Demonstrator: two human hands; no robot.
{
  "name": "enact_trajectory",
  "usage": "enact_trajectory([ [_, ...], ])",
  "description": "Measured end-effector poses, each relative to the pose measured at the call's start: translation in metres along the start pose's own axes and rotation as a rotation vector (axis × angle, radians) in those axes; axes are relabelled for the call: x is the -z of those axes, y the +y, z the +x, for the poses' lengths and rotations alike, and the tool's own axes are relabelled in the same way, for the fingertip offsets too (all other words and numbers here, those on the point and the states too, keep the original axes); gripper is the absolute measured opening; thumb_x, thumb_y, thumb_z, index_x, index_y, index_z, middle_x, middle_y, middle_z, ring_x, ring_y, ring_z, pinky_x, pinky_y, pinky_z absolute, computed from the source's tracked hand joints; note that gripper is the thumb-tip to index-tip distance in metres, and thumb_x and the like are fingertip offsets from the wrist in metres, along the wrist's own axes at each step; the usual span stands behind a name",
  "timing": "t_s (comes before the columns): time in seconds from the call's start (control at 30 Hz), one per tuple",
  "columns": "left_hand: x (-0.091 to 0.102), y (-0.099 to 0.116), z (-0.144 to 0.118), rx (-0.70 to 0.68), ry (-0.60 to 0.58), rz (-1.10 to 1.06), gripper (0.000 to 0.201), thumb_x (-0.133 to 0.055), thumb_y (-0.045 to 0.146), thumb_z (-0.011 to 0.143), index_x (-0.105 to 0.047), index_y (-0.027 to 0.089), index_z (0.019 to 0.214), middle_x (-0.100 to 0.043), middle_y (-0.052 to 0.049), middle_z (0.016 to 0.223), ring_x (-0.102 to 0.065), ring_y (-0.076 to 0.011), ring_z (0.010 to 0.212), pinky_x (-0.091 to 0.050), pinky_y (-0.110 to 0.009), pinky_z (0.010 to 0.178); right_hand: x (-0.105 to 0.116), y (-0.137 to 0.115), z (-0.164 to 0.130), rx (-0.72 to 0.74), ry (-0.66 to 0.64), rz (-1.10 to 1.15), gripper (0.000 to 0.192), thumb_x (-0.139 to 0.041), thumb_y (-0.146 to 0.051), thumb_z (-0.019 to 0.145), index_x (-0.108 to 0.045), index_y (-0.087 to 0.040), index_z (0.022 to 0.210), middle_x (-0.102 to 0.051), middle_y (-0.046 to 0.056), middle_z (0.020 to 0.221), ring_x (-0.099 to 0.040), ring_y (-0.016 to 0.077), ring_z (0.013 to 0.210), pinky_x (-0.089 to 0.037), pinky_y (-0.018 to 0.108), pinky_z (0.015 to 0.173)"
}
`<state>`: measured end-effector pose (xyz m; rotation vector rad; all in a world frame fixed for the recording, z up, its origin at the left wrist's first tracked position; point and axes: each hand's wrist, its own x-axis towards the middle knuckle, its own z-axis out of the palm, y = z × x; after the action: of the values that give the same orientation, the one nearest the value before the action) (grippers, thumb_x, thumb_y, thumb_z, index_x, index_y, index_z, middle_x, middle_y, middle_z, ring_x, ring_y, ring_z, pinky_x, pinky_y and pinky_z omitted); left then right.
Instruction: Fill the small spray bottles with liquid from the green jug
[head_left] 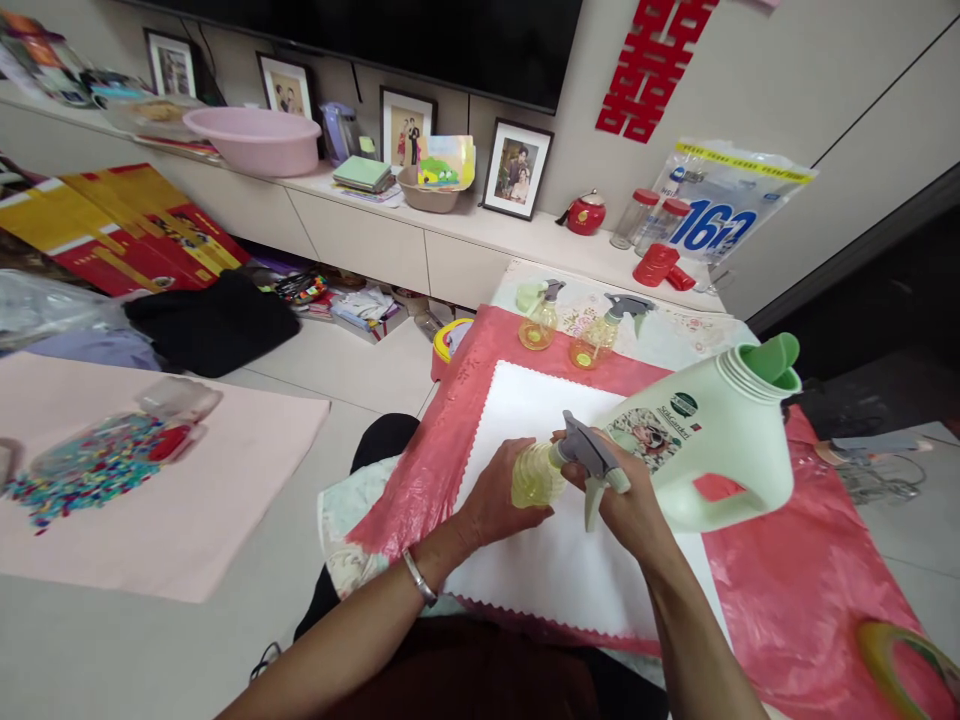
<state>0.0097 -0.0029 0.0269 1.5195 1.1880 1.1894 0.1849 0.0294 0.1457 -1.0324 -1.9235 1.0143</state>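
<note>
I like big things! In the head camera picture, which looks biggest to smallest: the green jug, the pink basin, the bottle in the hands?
1. Green jug, though it is nearer the camera.
2. Pink basin, farther back, so unsure against the jug.
3. Spray bottle, held by left hand and right hand.

Spray bottle [541, 470] between both hands

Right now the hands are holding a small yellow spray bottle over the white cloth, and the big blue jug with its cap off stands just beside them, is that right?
Not quite: the jug is pale green, not blue, as the head view shows. The rest holds: the left hand and right hand hold the small yellow spray bottle over the white cloth, and the jug stands beside them, cap off.
</note>
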Motion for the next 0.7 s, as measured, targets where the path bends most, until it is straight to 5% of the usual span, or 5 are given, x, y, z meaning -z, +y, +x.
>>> enact_trajectory([
  [0.27, 0.0, -0.001, -0.002, -0.015, 0.022, 0.039, 0.079, -0.083, 0.036, 0.068, -0.044, 0.023, 0.136, -0.054, -0.012, 0.133, -0.057, -0.0357, 0.123, -0.049, -0.056, 0.104, -0.029, 0.003, -0.006, -0.08, 0.262, -0.016, 0.017, -0.069, -0.027, 0.079, -0.065, -0.017, 0.092, -0.061, 0.002, 0.093, -0.057, 0.0146, 0.085, -0.048, 0.026, 0.075],
  [0.5, 0.001, 0.001, 0.0, -0.049, 0.047, 0.092, 0.075, -0.08, 0.031, 0.068, -0.045, 0.03, 0.134, -0.057, -0.01, 0.131, -0.061, -0.0357, 0.119, -0.055, -0.055, 0.098, -0.031, 0.001, -0.017, -0.051, 0.13, 0.253, 0.036, -0.057, -0.038, 0.098, -0.063, -0.023, 0.13, -0.059, 0.005, 0.127, -0.055, 0.0194, 0.118, -0.045, 0.031, 0.102],
  [0.6, 0.001, 0.004, 0.002, -0.058, 0.046, 0.121, 0.071, -0.08, 0.031, 0.069, -0.047, 0.03, 0.133, -0.061, -0.009, 0.127, -0.064, -0.0349, 0.114, -0.059, -0.051, 0.092, -0.04, 0.002, -0.016, -0.088, 0.217, 0.367, 0.027, -0.067, -0.036, 0.09, -0.069, -0.02, 0.111, -0.063, 0.005, 0.113, -0.059, 0.0191, 0.107, -0.048, 0.029, 0.094],
  [0.7, 0.003, 0.015, 0.005, -0.072, -0.045, 0.167, 0.045, -0.073, 0.032, 0.077, -0.059, 0.027, 0.12, -0.069, -0.006, 0.115, -0.067, -0.0338, 0.108, -0.06, -0.05, 0.088, -0.052, 0.006, -0.013, -0.108, 0.364, 0.383, 0.029, -0.079, -0.033, 0.079, -0.065, -0.018, 0.099, -0.063, 0.002, 0.097, -0.058, 0.0162, 0.092, -0.048, 0.026, 0.086],
])
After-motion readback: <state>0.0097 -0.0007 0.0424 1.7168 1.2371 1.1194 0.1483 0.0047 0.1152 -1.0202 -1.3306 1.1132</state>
